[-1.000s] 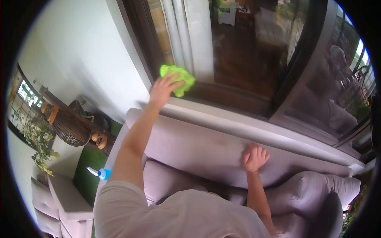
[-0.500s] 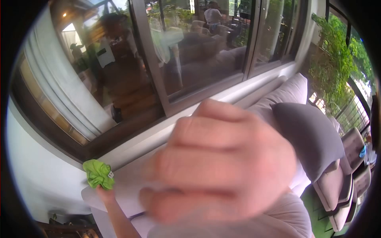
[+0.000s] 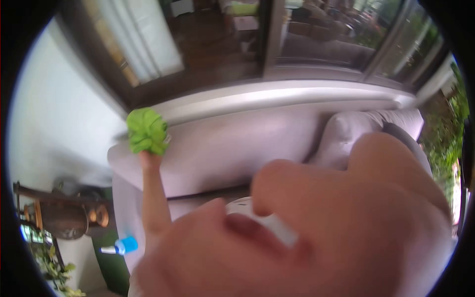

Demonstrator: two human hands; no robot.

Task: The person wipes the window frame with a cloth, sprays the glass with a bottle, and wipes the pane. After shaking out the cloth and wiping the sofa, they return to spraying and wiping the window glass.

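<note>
A bright green cloth (image 3: 147, 129) with a small white tag is bunched in my left hand (image 3: 149, 157). That arm reaches out toward the left end of the sofa backrest, and the cloth is at the backrest's top corner. My right hand (image 3: 316, 237) looms very near the camera, large and blurred, filling the lower right. Its fingers are too smeared to read. Through a gap in it shows something white with small dark marks, which I cannot identify. The pale grey-lilac sofa (image 3: 237, 143) lies beneath both hands.
A blue bottle with a white nozzle (image 3: 126, 245) is at the lower left beside the sofa. Near it is dark wooden furniture (image 3: 64, 218). Framed windows (image 3: 326, 49) rise behind the sofa. Cushions (image 3: 346, 128) lie at its right end, with greenery (image 3: 455, 114) beyond.
My view has tilted down and turned, bringing the bottle and wooden furniture into sight. The right hand appears larger and lower right. The green cloth remains in my left hand.
</note>
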